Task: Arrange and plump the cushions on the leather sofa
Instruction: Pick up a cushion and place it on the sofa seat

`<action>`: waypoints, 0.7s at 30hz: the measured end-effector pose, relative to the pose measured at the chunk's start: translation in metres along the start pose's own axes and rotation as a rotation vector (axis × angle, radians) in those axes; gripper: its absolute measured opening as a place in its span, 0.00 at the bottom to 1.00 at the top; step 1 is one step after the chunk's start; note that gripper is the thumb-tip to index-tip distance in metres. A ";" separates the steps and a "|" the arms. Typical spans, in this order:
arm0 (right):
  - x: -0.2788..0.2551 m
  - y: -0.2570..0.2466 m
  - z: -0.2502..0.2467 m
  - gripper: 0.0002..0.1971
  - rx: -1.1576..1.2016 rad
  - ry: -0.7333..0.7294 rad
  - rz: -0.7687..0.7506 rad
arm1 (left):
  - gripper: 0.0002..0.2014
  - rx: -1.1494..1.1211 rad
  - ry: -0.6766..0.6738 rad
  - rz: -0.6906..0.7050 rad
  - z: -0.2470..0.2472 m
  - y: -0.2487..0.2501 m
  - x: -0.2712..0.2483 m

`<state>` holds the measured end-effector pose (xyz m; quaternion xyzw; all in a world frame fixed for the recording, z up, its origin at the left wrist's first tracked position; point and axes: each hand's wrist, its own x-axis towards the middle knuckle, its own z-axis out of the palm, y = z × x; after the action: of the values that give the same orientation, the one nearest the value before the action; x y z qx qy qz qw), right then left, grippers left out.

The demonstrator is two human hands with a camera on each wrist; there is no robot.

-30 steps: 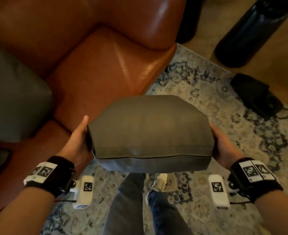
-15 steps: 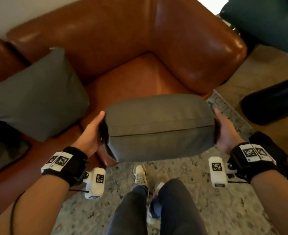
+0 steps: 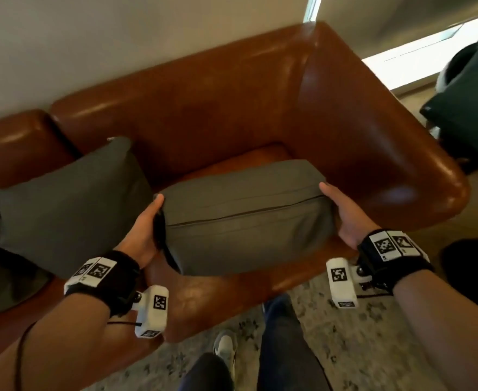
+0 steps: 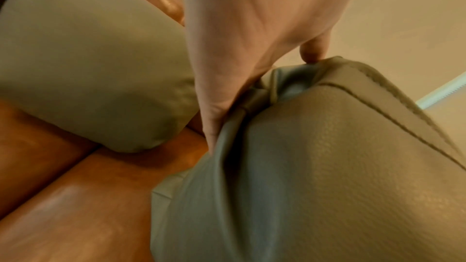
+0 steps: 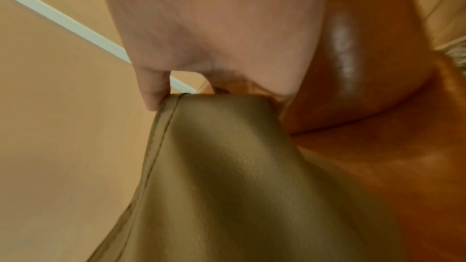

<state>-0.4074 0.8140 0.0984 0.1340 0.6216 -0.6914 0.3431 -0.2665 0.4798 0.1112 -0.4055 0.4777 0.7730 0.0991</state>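
Observation:
A grey-green cushion (image 3: 246,218) hangs lengthwise above the seat of the brown leather sofa (image 3: 204,108), near its right armrest (image 3: 387,142). My left hand (image 3: 145,232) grips its left end and my right hand (image 3: 345,218) grips its right end. The left wrist view shows the left hand (image 4: 252,27) against the cushion (image 4: 327,166), thumb on its top corner. In the right wrist view the thumb of the right hand (image 5: 214,27) presses the seam of the cushion (image 5: 239,186); the fingers are hidden behind it. A second grey cushion (image 3: 68,204) leans against the backrest to the left.
A patterned rug (image 3: 345,348) lies in front of the sofa, with my legs (image 3: 283,348) standing on it. A dark teal chair (image 3: 471,108) stands to the right, and a black object (image 3: 474,272) lies on the floor below it. A pale wall rises behind the sofa.
Both hands have carried the cushion from above the rug forward and over the sofa seat, towards the right armrest. The view has tilted up, so the backrest and wall show.

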 end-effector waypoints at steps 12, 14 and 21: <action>0.212 -0.104 -0.025 0.24 -0.174 -0.042 0.165 | 0.27 -0.055 0.177 -0.080 0.085 0.065 0.145; 0.235 -0.115 -0.021 0.25 -0.192 -0.020 0.176 | 0.27 -0.024 0.187 -0.083 0.087 0.075 0.163; 0.286 -0.147 0.009 0.27 -0.291 0.040 0.202 | 0.25 0.067 0.236 -0.094 0.083 0.115 0.203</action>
<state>-0.7081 0.7165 0.0377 0.1584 0.7050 -0.5534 0.4143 -0.5048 0.4399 0.0577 -0.5120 0.4921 0.6981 0.0917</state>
